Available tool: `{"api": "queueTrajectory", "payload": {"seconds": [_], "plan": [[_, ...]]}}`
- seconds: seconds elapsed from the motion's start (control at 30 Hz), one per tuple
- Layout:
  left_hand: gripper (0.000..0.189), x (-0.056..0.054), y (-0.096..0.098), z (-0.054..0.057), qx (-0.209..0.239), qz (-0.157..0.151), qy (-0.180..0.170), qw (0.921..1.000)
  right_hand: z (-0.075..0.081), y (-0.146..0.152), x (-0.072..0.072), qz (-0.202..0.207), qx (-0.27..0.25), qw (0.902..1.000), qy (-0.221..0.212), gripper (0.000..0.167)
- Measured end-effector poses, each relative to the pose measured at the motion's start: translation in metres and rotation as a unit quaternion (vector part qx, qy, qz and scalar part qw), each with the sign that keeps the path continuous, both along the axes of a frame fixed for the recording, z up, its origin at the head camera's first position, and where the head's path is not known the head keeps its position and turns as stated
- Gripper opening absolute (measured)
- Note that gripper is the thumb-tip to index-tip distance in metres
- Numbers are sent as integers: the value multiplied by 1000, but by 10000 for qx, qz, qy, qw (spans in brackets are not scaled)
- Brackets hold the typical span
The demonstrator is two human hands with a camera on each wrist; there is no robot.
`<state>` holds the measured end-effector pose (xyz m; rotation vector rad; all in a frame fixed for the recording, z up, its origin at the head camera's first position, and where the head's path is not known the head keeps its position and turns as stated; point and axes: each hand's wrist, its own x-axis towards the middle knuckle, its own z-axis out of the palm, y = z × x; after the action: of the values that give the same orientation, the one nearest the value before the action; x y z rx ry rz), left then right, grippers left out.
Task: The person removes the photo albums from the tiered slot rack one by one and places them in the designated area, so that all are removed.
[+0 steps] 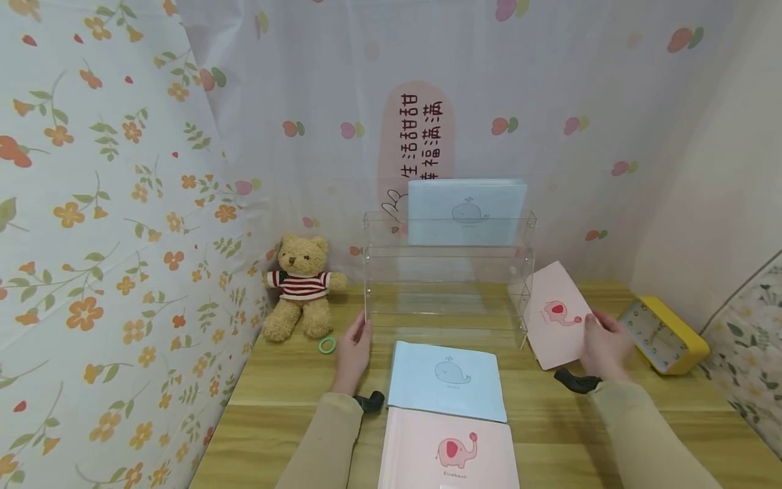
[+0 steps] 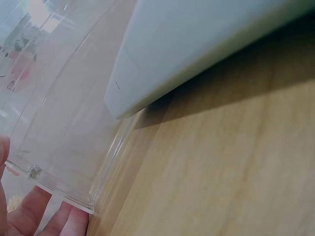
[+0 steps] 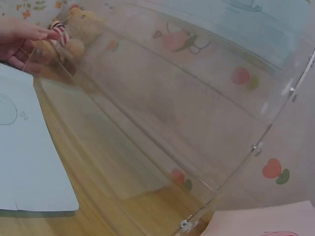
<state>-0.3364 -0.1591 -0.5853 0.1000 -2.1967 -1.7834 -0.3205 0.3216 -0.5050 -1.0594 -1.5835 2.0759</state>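
Note:
A clear acrylic display rack (image 1: pixel 449 319) with several tiers stands on the table. My left hand (image 1: pixel 354 348) grips its lower left side; in the left wrist view, fingers (image 2: pixel 30 212) show at the edge of the clear panel. To the right of the rack, my right hand (image 1: pixel 606 345) holds a pink elephant notebook (image 1: pixel 552 316) by its right edge, the cover tilted. A blue whale notebook (image 1: pixel 467 204) stands in the rack's top tier. Another blue whale notebook (image 1: pixel 421 380) lies flat before the rack, with a pink elephant notebook (image 1: pixel 415 445) nearer me.
A teddy bear (image 1: pixel 303 288) in a striped sweater sits left of the rack, with a green ring (image 1: pixel 327 346) near its feet. On the right stands a yellow clock (image 1: pixel 678 339) close by my right hand. Patterned cloth (image 1: pixel 318 68) hangs behind the table.

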Motion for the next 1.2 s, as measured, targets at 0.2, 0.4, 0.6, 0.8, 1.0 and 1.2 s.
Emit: {"api": "queueTrajectory", "payload": {"seconds": [0.2,0.4,0.6,0.8,1.0,1.2], "plan": [[46,-3,1,1,24,3,48,10000,-2,-1,-7,101,492,9987,-87,45],[46,-4,1,0,-60,19,103,9999,-9,1,-8,294,1255,9912,-289,41],[46,-4,1,0,-20,-27,133,9999,-26,13,-8,513,1730,9825,-456,39],[45,-3,0,2,-37,12,75,10000,-45,25,-10,753,1946,9762,-595,42],[44,-2,0,3,-100,10,129,9999,-64,32,-8,995,2361,9641,-691,45],[46,0,0,0,-20,-32,54,10000,-77,41,1,1650,3340,9269,-454,51]]}}
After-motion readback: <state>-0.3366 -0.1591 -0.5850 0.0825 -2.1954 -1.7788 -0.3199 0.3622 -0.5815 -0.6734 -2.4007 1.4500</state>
